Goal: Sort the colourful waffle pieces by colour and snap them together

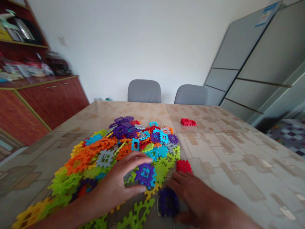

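A heap of flat, toothed plastic building tiles in orange, green, blue and purple lies on the table. My left hand curls around a purple window tile at the near edge of the heap, thumb below and fingers above it. My right hand rests flat on the table, fingers spread beside a dark purple tile, with a red tile just beyond its fingertips.
A beige patterned tablecloth covers the table. A small red assembled piece lies farther back. Two grey chairs stand at the far side. A red cabinet is at left, a grey fridge at right.
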The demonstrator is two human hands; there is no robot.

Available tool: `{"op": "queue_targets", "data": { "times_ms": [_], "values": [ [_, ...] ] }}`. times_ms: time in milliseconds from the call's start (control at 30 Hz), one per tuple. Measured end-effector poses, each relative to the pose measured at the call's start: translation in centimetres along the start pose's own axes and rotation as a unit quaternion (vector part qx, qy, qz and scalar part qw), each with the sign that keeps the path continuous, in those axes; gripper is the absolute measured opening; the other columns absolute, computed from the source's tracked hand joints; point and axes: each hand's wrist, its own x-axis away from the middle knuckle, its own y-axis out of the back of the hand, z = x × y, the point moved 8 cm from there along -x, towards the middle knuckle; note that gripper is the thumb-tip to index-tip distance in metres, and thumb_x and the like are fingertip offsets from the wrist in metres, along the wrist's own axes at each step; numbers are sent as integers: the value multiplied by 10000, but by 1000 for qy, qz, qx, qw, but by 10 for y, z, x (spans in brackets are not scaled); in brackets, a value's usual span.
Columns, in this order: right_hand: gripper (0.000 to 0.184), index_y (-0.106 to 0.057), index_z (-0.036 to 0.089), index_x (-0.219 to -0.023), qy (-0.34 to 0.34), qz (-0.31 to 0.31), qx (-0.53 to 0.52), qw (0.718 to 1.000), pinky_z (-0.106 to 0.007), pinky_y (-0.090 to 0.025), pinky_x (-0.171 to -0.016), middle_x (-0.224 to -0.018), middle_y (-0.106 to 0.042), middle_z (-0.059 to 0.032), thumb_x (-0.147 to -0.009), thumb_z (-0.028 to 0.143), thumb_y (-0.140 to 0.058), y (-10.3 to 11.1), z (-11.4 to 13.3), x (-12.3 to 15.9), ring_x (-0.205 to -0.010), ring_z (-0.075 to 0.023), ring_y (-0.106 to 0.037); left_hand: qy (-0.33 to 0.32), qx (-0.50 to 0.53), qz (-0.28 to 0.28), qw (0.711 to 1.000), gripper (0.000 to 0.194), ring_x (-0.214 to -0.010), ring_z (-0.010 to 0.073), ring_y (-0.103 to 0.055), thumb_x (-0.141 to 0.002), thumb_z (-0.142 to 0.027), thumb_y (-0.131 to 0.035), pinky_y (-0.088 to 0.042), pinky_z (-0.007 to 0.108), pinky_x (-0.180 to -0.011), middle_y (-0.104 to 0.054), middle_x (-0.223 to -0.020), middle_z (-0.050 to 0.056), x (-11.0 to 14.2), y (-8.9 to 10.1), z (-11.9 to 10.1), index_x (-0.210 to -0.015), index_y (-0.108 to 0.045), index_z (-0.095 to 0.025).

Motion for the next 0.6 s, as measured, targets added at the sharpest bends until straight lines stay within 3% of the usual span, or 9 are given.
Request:
{"op": "queue_targets", "data": {
  "times_ms": [67, 167, 267, 400, 533, 600],
  "values": [
    [717, -592, 226, -1404, 5, -28, -9, 1000, -500, -398, -1144, -1461, -578, -155, -737, 228, -853, 11, -7, 6, -1341, -366, -526, 6, 19, 14, 1000, 563, -1195, 248, -645, -794, -175, -775, -532, 338, -1021, -654, -1325, 31, 6, -11, -10, -1308, -623, -346],
    [510, -611, 214, -1379, 10, -79, -6, 997, -493, -415, -1124, -1459, -589, -152, -879, 244, -706, 26, -21, 14, -1333, -344, -546, 15, 49, 73, 996, 585, -1172, 238, -656, -773, -146, -804, -540, 319, -1005, -651, -1307, 32, 6, -35, -32, -1297, -630, -340],
    [325, -679, 197, -1258, -7, -107, -3, 994, -455, -485, -1035, -1315, -688, -134, -942, 242, -615, 33, -37, 18, -1200, -314, -642, -1, 31, 137, 990, 640, -1168, 240, -652, -765, -150, -840, -541, 319, -1009, -636, -1328, 51, 1, -64, -54, -1335, -603, -319],
    [226, -709, 214, -1152, -28, -98, -13, 995, -390, -529, -901, -1102, -749, -90, -974, 250, -574, 30, -48, 22, -1003, -270, -700, -51, -65, 169, 982, 795, -1111, 297, -655, -681, -284, -957, -569, 420, -979, -664, -1257, 92, -3, -92, -66, -1374, -567, -268],
    [205, -717, 185, -1099, -53, -87, -6, 995, -426, -533, -884, -1084, -744, -107, -973, 273, -581, 20, -42, 25, -1004, -300, -695, -71, -123, 145, 979, 979, -1154, 349, -641, -658, -589, -913, -580, 467, -960, -639, -1328, 124, 3, -83, -58, -1465, -466, -260],
    [245, -708, 172, -1137, -67, -86, -2, 994, -459, -531, -919, -1135, -731, -130, -957, 315, -620, 14, -31, 21, -1047, -324, -682, -69, -146, 103, 981, 817, -1169, 306, -646, -815, -558, -797, -580, 400, -961, -636, -1353, 96, 10, -64, -52, -1485, -425, -276]
  ]
}}
